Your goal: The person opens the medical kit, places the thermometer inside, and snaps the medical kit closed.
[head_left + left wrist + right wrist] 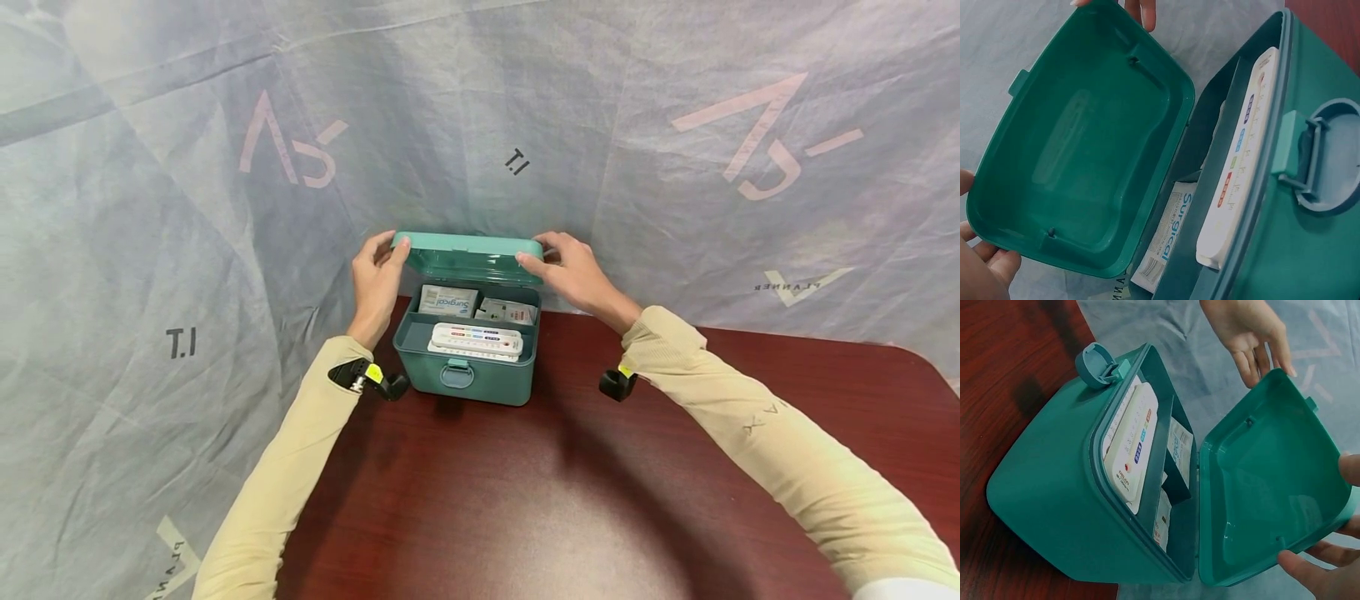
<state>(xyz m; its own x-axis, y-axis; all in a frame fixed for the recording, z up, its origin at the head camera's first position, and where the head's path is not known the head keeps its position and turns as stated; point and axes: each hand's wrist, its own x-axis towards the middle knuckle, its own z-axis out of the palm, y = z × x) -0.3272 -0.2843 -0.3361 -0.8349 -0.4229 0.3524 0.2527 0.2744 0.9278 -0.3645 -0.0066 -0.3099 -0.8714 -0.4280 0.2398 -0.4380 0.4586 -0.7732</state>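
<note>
A teal storage box stands on the table with its hinged lid tilted up at the back. My left hand holds the lid's left corner between thumb and fingers. At the opposite corner, my right hand grips the lid, its thumb along the rim. White thermometers with printed scales lie stacked in the front compartment. Behind them, a packet marked "Surgical" sits in the rear left compartment, and another white packet fills the rear right one. The front latch hangs unfastened over its ring-shaped loop.
The dark red wooden table extends forward and to the right of the box. A grey printed cloth hangs close behind the box and down the left side.
</note>
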